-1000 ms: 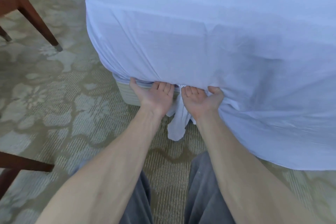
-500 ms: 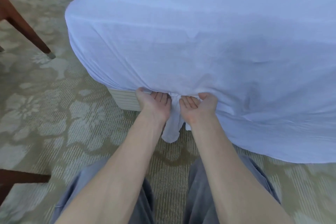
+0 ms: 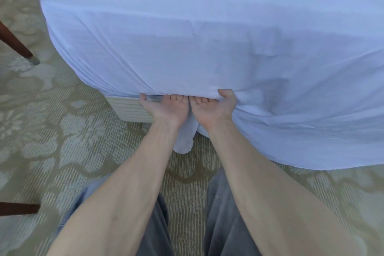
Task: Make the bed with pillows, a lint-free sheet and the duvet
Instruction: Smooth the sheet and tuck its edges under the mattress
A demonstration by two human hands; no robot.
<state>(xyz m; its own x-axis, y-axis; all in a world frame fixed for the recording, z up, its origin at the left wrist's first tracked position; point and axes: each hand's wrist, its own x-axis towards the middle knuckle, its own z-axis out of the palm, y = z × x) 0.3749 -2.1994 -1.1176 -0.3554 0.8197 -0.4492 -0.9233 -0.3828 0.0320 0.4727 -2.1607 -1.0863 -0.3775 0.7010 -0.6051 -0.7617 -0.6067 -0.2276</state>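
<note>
A white sheet covers the corner of the mattress and hangs loose down the right side to the floor. Both my hands are palm up, side by side, at the mattress's lower edge. My left hand has its fingers pushed in under the mattress, above the striped bed base. My right hand does the same, with its thumb resting on the sheet fold. A short tail of sheet hangs between my wrists. My fingertips are hidden under the mattress. No pillows or duvet are in view.
A patterned green carpet surrounds the bed. A dark wooden chair leg stands at the left, and another wooden bar juts in at the lower left. My knees in grey trousers are close to the bed.
My hands have come closer together and pushed further under the mattress, so less of the sheet tail hangs out. The view has moved slightly closer to the corner.
</note>
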